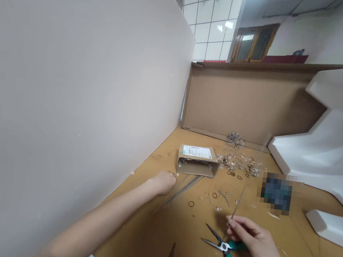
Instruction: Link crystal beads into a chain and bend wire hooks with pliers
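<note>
My right hand (pixel 249 233) pinches a thin wire (pixel 239 200) between thumb and fingertips, its length pointing up and away. Just below that hand, needle-nose pliers (pixel 224 247) with green handles lie with their jaws apart. My left hand (pixel 164 182) is closed on the tabletop, near the front left corner of a small open cardboard box (pixel 199 154). Whatever its fingers hold, if anything, is hidden. Beside it a bundle of thin straight wires (pixel 184 189) runs out in front of the box. A dark ring (pixel 191 204) lies between my hands.
Loose rings and bent wire pieces (pixel 239 162) are heaped right of the box, with another small pile (pixel 235 139) behind. A pixelated dark object (pixel 276 195) sits to the right. White foam blocks (pixel 342 125), a cardboard wall (pixel 247 100) and a pale panel (pixel 87 71) border the table.
</note>
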